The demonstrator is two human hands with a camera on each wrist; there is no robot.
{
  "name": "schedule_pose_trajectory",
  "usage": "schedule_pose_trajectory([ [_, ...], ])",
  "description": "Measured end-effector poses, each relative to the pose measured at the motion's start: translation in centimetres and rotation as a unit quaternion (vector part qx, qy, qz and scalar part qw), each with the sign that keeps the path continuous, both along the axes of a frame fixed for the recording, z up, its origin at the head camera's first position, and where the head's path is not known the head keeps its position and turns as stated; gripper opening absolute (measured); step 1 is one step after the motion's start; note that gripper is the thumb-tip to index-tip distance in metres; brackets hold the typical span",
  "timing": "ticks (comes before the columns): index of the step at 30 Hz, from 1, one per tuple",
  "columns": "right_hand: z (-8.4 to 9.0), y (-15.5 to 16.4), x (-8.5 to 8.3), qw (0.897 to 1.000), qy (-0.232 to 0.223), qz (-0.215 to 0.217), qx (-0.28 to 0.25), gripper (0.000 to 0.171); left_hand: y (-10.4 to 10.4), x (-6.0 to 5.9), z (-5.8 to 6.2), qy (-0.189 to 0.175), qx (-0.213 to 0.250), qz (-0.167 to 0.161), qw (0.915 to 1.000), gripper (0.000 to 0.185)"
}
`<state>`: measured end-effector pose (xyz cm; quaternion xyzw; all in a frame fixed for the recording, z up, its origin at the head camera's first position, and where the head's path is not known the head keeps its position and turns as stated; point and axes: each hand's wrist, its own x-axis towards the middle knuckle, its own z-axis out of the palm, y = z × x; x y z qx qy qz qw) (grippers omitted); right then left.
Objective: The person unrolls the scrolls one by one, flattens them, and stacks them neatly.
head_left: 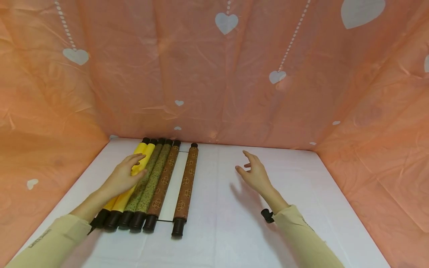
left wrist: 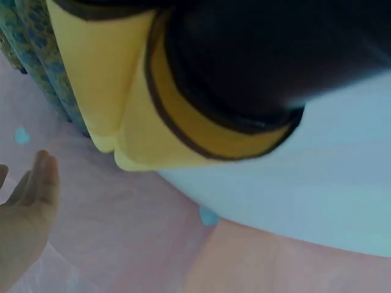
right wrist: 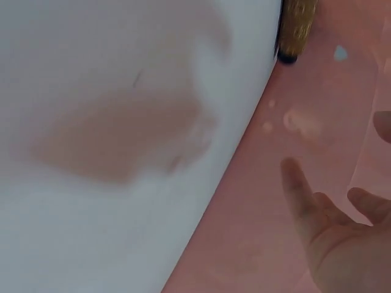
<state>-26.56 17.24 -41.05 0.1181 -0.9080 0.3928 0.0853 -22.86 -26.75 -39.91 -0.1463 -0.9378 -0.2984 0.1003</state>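
Observation:
Three rolled scrolls with black end knobs lie side by side on the table, each wound from both ends into a pair of rolls. The yellow scroll (head_left: 123, 199) is leftmost, and the green patterned scroll (head_left: 155, 184) is beside it. The brown flower-patterned scroll (head_left: 186, 184) is partly spread, with a pale strip (head_left: 173, 186) between its rolls. My left hand (head_left: 124, 178) is over the yellow scroll, fingers loosely bent and holding nothing. To the right of the scrolls, my right hand (head_left: 257, 176) hovers above the table with fingers spread and nothing in them.
The white tabletop (head_left: 221, 230) stretches right of the scrolls. Orange-pink cloth (head_left: 201, 74) printed with white hearts stands behind the table and along both sides. A small black device (head_left: 267, 216) sits at my right wrist.

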Motion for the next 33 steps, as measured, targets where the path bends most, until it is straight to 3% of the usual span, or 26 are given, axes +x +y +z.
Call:
schedule_pose_trajectory([
  [4,-0.3,-2.3,0.0,0.999,-0.016,0.018,-0.025,0.07,0.7,0.0,-0.3,0.005,0.038,-0.018,0.9991,0.054],
  [10,-0.8,-5.9,0.4,0.995,-0.047,0.07,-0.05,0.071,2.1,-0.4,-0.9,-0.033,0.054,-0.046,0.9969,0.056],
  [18,-2.3,-9.7,1.0,0.98,-0.111,0.147,-0.077,0.074,3.6,-1.5,-2.0,-0.02,-0.012,-0.091,0.9956,0.054],
  [23,-3.3,-11.5,1.5,0.97,-0.149,0.172,-0.086,0.077,3.9,-1.9,-2.1,-0.052,-0.053,-0.113,0.9908,0.053],
  [28,-3.8,-12.9,1.6,0.962,-0.177,0.182,-0.102,0.078,4.1,-2.3,-1.8,-0.08,-0.073,-0.11,0.988,0.047],
  [33,-4.1,-13.9,1.4,0.959,-0.191,0.182,-0.105,0.078,4.9,-2.8,-2.1,-0.074,-0.122,-0.108,0.9839,0.051],
])
